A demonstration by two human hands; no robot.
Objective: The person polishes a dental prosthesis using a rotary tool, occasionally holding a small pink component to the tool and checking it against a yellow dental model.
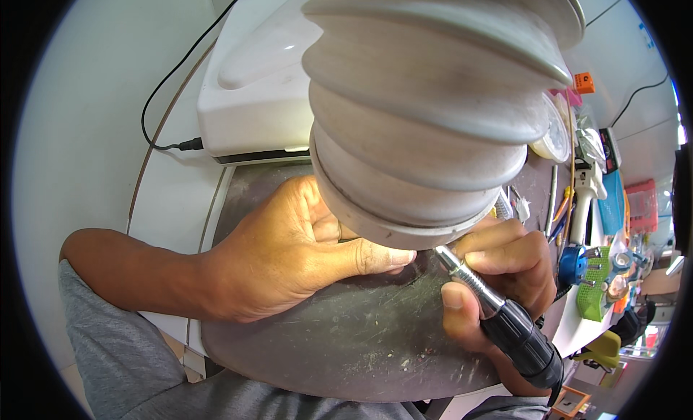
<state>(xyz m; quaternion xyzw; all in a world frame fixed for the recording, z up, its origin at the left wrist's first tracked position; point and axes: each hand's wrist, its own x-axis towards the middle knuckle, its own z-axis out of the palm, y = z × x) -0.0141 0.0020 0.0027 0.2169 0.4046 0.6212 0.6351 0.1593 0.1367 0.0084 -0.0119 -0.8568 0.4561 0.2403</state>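
Note:
My right hand [516, 265] grips a rotary handpiece [514, 332] with a black rear body and a silver front. Its metal nose points up and left, toward my left thumb. Coming in from the left, my left hand [285, 250] is closed, the thumb stretched along the bent fingers in a pinch. Whatever the left fingertips hold is too small or hidden to make out. Above both hands hangs a wide, ribbed, off-white hose [426, 124], its rim covering part of the fingers and the handpiece's tip. A dark, scratched work mat [361, 340] lies beneath.
A white rounded machine [260, 88] stands behind my left hand, with a black cable [144, 106] plugged into its side. Toward the right are a blue round holder [573, 265], a green perforated basket [593, 297], a white glue-gun-shaped tool [587, 192] and a clear round container [552, 135].

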